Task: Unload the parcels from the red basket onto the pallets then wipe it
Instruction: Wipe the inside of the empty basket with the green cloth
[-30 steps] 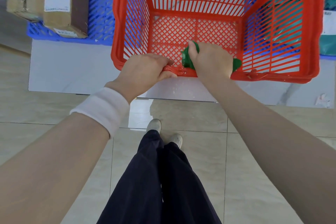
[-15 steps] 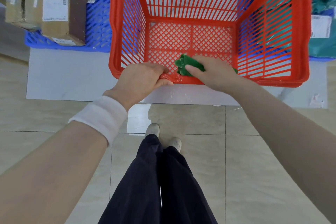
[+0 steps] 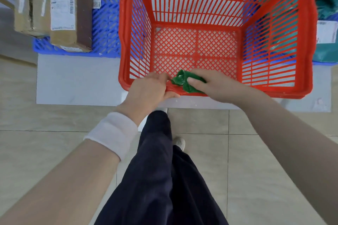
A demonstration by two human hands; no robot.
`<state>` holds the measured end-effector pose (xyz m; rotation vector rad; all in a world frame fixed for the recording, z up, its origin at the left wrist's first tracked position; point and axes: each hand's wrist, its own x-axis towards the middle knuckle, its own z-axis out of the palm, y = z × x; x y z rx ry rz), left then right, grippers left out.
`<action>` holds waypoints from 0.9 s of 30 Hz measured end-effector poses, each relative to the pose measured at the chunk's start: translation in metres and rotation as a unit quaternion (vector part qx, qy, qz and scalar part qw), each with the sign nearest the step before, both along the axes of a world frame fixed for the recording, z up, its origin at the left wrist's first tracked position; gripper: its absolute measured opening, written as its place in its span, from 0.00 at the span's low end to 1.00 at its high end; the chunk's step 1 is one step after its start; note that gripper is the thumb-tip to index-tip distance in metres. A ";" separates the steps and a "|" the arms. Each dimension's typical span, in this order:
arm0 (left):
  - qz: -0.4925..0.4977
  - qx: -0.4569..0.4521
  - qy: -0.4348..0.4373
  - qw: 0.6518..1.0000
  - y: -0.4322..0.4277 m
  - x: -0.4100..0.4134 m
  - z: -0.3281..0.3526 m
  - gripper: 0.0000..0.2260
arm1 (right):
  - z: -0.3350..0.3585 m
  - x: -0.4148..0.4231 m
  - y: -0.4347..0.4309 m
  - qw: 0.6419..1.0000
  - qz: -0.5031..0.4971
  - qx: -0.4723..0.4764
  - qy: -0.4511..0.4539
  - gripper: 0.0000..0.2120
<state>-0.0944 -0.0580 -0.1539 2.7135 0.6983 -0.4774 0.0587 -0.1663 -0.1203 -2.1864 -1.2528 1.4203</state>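
The red basket [image 3: 303, 38] stands in front of me with nothing on its lattice floor. My left hand [image 3: 148, 91], a white band on its wrist, grips the basket's near rim. My right hand [image 3: 214, 84] presses a crumpled green cloth [image 3: 182, 81] against the inside of that same near rim, right beside the left hand. Brown cardboard parcels [image 3: 62, 11] lie on a blue pallet [image 3: 106, 23] at the left. Teal bagged parcels [image 3: 327, 23] lie at the right edge.
A pale grey mat [image 3: 76, 80] lies under the basket and pallets, on a beige tiled floor [image 3: 256, 160]. My dark-trousered legs [image 3: 161, 179] and white shoes are directly below the basket's near edge.
My right hand slid the green cloth from over the near rim down to its inner side, toward my left hand. The basket looms larger and lower in view. My left hand kept its grip.
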 end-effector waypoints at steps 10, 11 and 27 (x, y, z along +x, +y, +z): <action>0.006 0.006 -0.039 0.999 0.005 -0.002 -0.008 0.37 | 0.030 0.057 -0.037 0.992 0.018 -0.117 -0.049 0.08; 0.002 0.010 -0.035 0.999 0.005 -0.002 -0.008 0.36 | 0.028 0.050 -0.031 0.991 0.022 -0.115 -0.063 0.10; -0.009 -0.034 -0.001 0.999 0.008 0.002 0.001 0.33 | 0.023 0.078 -0.082 0.984 0.047 -0.078 -0.152 0.14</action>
